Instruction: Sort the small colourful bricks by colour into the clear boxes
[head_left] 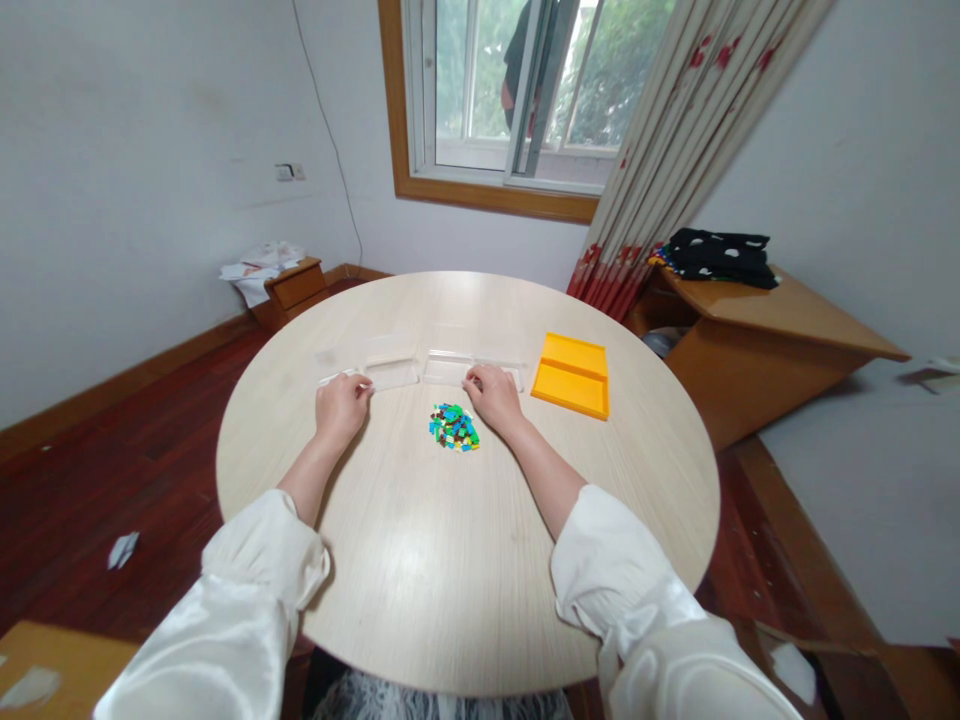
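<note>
My left hand (342, 410) rests with curled fingers at the near edge of a clear plastic box (393, 375) on the left of the row. At the front of a second clear plastic box (448, 368), my right hand (495, 396) has its thumb and fingers closed on the edge and covers part of it. Both boxes stand open, with see-through lids tilted back. Between my hands and slightly nearer lies a pile of small building bricks (454, 428) in green, blue, dark red, white and yellow.
To the right of the boxes, an open yellow two-part tray (571, 390) lies on the round wooden table (442, 560). Behind are a window (540, 90) and a curtain (675, 130). A wooden cabinet (780, 340) with folded dark cloth (724, 257) stands at the right.
</note>
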